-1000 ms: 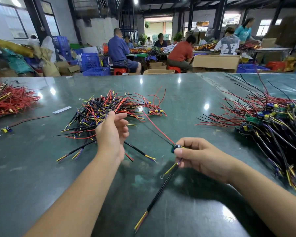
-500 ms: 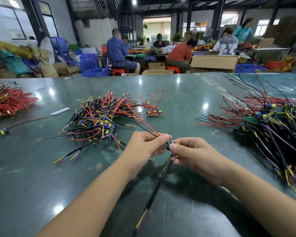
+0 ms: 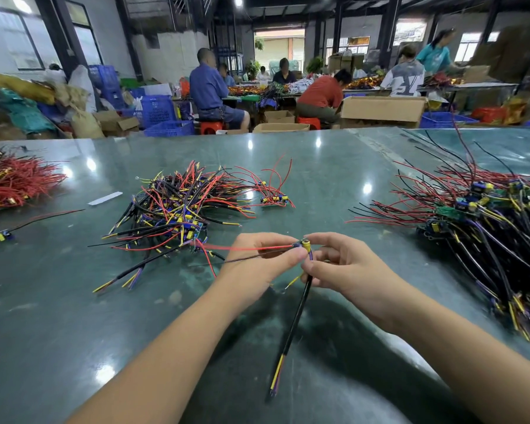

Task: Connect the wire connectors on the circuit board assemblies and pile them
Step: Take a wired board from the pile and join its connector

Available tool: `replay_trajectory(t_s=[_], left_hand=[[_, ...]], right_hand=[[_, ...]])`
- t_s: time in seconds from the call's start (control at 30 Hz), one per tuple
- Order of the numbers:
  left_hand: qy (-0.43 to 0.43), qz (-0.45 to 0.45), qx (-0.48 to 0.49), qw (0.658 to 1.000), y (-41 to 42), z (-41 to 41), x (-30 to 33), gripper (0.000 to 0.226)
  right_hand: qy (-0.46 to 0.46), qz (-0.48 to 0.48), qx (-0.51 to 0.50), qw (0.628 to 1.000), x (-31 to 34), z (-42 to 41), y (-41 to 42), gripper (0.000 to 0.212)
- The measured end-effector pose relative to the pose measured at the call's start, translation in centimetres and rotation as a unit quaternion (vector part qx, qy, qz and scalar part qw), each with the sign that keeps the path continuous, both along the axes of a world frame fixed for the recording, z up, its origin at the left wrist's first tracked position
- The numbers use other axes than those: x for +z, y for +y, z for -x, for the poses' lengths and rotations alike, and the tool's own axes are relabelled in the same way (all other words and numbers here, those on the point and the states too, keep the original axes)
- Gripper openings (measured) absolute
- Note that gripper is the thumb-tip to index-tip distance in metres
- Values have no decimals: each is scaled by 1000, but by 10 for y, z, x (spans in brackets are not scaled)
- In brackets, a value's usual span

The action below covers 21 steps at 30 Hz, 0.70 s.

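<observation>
We hold one circuit board assembly (image 3: 305,244) between both hands above the green desk (image 3: 334,185), near its front edge. Our left hand (image 3: 259,261) has a narrow grip, thumb and fingers pinching the red and black wires (image 3: 257,248) where they meet the small board with its yellow component. Our right hand (image 3: 346,264) pinches the same piece from the other side, fingers curled around the top of the black-sleeved cable (image 3: 291,332), which hangs down toward us with yellow and purple ends. To the left of the hands, a tangled pile of assemblies (image 3: 178,209) lies on the desk, and a larger pile (image 3: 484,228) lies to the right. A heap of red wires (image 3: 10,182) sits at the far left edge, with one loose piece (image 3: 5,236) nearby. Beyond the desk, an open cardboard box (image 3: 383,110) stands with contents we cannot see, next to blue plastic crates (image 3: 158,110) whose contents are also hidden from us.
</observation>
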<state>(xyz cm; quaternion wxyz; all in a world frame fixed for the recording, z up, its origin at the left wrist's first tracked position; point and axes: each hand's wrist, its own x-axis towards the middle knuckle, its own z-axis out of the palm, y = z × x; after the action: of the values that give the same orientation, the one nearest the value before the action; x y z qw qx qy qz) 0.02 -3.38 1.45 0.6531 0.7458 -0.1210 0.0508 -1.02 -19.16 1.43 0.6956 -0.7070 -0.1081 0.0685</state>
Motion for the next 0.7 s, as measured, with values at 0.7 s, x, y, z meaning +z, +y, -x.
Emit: replay_trajectory(t_s=[0.7], left_hand=[[54,-26,-120,991,32,1,15,10]], right_hand=[[-183,297,58,935,10,-3,-25,28]])
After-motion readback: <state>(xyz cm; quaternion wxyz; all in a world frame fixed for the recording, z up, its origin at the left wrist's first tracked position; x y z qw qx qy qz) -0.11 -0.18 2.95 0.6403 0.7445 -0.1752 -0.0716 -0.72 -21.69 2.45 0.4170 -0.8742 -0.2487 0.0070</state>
